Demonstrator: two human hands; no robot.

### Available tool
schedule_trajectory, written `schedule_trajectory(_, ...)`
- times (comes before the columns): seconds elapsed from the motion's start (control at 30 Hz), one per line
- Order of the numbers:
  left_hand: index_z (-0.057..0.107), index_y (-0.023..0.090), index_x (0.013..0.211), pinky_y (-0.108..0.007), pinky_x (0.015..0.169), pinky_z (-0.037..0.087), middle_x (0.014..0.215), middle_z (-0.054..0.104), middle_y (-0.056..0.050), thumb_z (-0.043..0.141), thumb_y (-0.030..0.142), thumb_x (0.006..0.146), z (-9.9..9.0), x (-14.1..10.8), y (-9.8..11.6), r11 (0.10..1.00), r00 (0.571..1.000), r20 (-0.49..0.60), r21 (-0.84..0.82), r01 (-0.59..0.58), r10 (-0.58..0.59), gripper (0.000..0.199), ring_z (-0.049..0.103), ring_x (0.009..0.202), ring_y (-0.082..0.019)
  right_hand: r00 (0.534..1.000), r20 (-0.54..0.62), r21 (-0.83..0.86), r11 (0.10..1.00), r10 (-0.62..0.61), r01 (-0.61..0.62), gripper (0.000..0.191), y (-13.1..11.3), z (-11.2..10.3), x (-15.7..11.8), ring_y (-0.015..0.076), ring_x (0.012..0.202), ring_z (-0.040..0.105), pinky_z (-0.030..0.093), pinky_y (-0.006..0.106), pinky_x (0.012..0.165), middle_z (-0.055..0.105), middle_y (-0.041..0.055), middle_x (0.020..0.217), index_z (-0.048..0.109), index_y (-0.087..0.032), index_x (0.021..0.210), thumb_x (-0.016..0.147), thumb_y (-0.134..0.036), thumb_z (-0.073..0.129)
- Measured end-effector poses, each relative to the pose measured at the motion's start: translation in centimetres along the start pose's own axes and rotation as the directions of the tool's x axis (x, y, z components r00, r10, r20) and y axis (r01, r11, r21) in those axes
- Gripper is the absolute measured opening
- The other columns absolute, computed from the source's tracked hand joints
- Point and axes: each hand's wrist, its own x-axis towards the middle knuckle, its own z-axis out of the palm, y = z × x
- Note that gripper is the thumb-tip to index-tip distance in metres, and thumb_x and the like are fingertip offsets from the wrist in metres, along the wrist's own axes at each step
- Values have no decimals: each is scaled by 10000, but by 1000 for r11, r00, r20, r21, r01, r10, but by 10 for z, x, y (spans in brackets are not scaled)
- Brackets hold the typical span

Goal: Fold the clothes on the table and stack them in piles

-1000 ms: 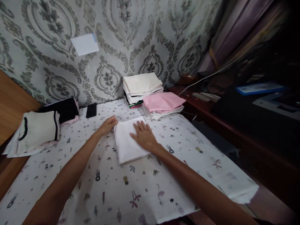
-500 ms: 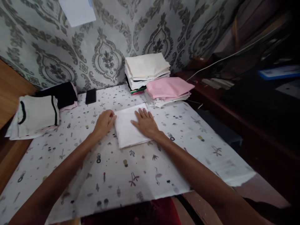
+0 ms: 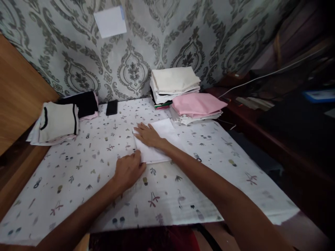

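Observation:
A folded white cloth (image 3: pixel 164 129) lies flat on the patterned tablecloth (image 3: pixel 104 188) in front of me. My right hand (image 3: pixel 148 135) rests palm down across its left part, fingers stretched toward the far left edge. At the near left corner is my left hand (image 3: pixel 129 169), fingers curled and thumb close to them, gripping the cloth's edge. Its fingertips are partly hidden.
Behind the cloth stand a stack of cream and white fabric (image 3: pixel 175 80) and a pile topped with pink fabric (image 3: pixel 197 104). Left are folded cream pieces with black trim (image 3: pixel 59 122), black fabric (image 3: pixel 81 104) and a black phone (image 3: pixel 112 107).
My right hand has slid left across the cloth to its left side. My left hand has come down from the far left corner to the near left corner. The view has shifted left.

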Motion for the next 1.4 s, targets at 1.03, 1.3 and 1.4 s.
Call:
schedule_trajectory(1.03,448,222,836,-299,593,503,759,640,-12,450,605,876,2,7,-35,513,983,62,-846,143,-171,384,617,628,-164,906,-296,215,945,303,-245,480,46,-30,-28,195,1316,477,346,340,1110,533,107,1434,493,-145,1399,953,-163,316)
schedule_trajectory(1.3,516,170,969,-308,538,546,723,651,-26,755,538,680,1,35,-11,60,930,359,-929,364,-82,525,640,573,-170,856,-253,122,892,452,-435,458,67,-30,-70,292,1271,469,345,387,1081,542,172,1358,521,-99,1351,919,-242,469)
schedule_trajectory(1.4,532,157,935,-282,479,513,623,617,17,779,382,640,5,32,-9,34,928,372,-927,373,-26,445,550,450,-122,861,-230,113,891,454,-440,481,61,-36,-69,296,1275,467,339,392,1082,526,184,1377,501,-88,1372,915,-236,475)
